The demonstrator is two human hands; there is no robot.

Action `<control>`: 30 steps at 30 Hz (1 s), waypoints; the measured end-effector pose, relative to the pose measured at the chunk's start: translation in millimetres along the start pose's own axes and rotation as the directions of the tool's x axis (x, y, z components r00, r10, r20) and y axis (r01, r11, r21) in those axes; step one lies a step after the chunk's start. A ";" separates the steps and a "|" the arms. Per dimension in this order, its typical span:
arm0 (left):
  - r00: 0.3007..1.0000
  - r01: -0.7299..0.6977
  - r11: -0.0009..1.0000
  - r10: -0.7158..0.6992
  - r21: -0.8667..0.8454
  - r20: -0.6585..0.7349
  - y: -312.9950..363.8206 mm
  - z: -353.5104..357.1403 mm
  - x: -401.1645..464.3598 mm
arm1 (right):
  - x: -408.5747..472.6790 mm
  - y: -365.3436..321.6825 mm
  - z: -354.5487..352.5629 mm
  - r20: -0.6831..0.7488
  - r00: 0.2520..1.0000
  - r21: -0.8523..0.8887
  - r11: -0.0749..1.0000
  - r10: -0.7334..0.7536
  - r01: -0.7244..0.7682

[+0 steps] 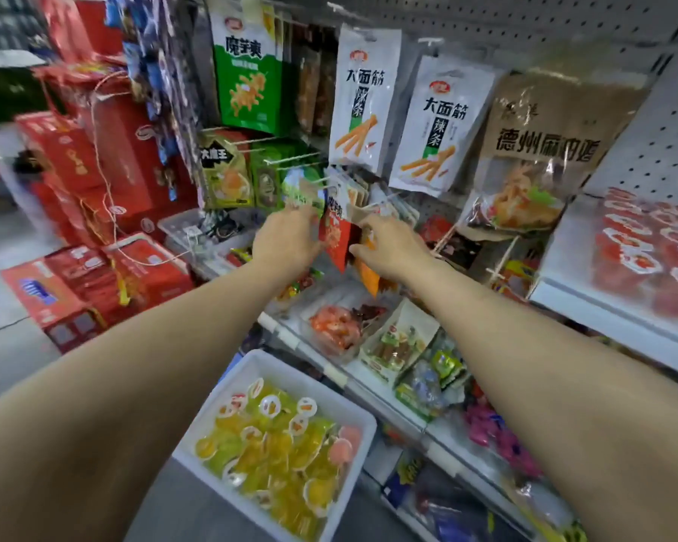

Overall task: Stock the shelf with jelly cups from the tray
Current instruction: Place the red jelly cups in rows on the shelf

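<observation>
Head view showed a shop aisle: pegboard shelf (611, 299), grey floor (12, 346), white tray (353, 414) of jelly cups (275, 444) below; both hands' fingers pinched hanging packets (339, 236).

Both arms reach forward to a red snack packet (335, 240) hanging on a pegboard hook. The left hand (286, 238) has its fingers (308, 217) curled against the packet's left edge, and the right hand (392, 246) pinches at its right side, beside orange packets (368, 271) just under its fingers. Well below both hands, a white tray (251, 369) holds yellow jelly cups (275, 444). White noodle-stick packets (365, 99) hang above the fingers.
</observation>
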State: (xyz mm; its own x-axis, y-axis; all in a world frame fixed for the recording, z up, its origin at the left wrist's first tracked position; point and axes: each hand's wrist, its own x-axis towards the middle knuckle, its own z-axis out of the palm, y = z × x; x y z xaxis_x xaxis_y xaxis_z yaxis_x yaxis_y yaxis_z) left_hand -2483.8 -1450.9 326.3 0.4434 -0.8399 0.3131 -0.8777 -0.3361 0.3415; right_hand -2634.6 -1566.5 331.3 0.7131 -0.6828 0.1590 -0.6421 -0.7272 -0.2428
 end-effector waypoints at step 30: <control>0.447 0.813 0.579 -0.551 -0.062 0.704 -95.4 387.3 -233.7 | -97.0 125.5 432.7 0.864 0.475 -0.039 0.964 0.165 -0.264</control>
State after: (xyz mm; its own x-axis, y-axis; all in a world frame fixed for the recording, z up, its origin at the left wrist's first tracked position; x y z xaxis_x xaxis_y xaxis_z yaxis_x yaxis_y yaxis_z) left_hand -2574.0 -1387.7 -122.6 0.5542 -0.4903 -0.6726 -0.1367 -0.8507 0.5076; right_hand -2662.6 -1560.8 -128.6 0.4759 -0.3829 -0.7918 -0.8181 -0.5232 -0.2387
